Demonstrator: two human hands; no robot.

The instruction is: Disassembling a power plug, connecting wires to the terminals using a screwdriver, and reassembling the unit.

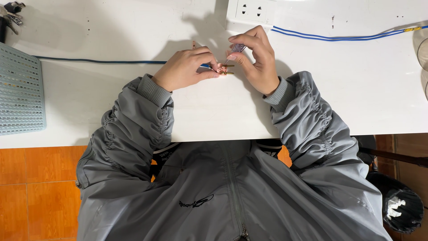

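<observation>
My left hand [187, 69] pinches the end of a blue cable [102, 61] together with a small pinkish plug part with brass prongs [225, 69] on the white table [356, 89]. My right hand [255, 58] holds a small purplish-handled screwdriver [237, 48] upright, its tip down at the plug part. Both hands meet at the table's middle, touching the part. Grey jacket sleeves cover both forearms.
A white power strip [252, 11] lies at the far edge above the hands. Two blue wires [343, 36] run right from it. A light blue perforated basket [20, 91] sits at the left. A black bin [399, 205] stands on the orange tile floor at right.
</observation>
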